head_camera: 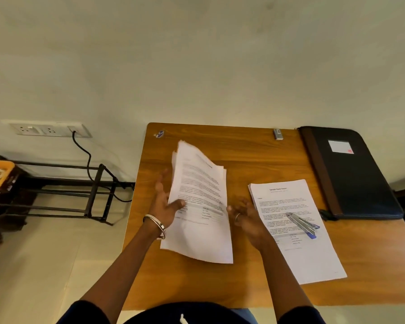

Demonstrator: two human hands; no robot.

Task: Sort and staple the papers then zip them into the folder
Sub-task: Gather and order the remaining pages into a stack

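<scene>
Wooden desk (pixel 255 160): left hand (pixel 164 204) pinches loose papers (pixel 201 206) w/ thumb, left of stapler (pixel 302 224); right hand (pixel 246 213) spread, empty. Sorting step; next, square edges, staple. Folder (pixel 355 178) far right of stapler.

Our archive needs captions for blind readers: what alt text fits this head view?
The left hand holds a sheaf of papers above a wooden table; the right hand is open beside it. A stapler lies on a second stack, near a closed folder.
</scene>
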